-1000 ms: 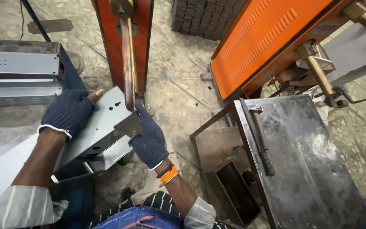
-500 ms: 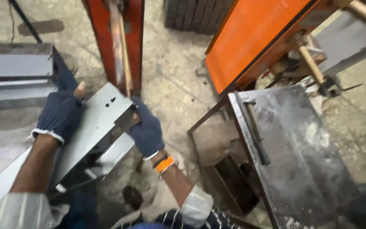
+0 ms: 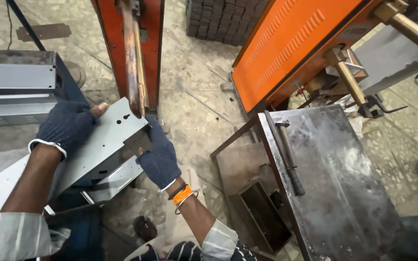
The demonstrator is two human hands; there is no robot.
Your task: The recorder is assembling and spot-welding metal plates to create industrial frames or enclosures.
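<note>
Both my hands wear dark blue knit gloves. My left hand grips the upper left edge of a long grey sheet-metal panel with small punched holes. My right hand holds the panel's right end and a small metal piece just under the copper arms of an orange spot-welding machine. The panel's end sits between the upper and lower copper arms. An orange band circles my right wrist.
Grey sheet-metal boxes are stacked at the left. A steel table with a hammer stands at the right. Behind it is a second orange machine with brass arms. Dark blocks are piled at the back.
The view has shifted slightly; both hands still hold the panel at the copper arms, and the panel's end has slid a little further under them.
</note>
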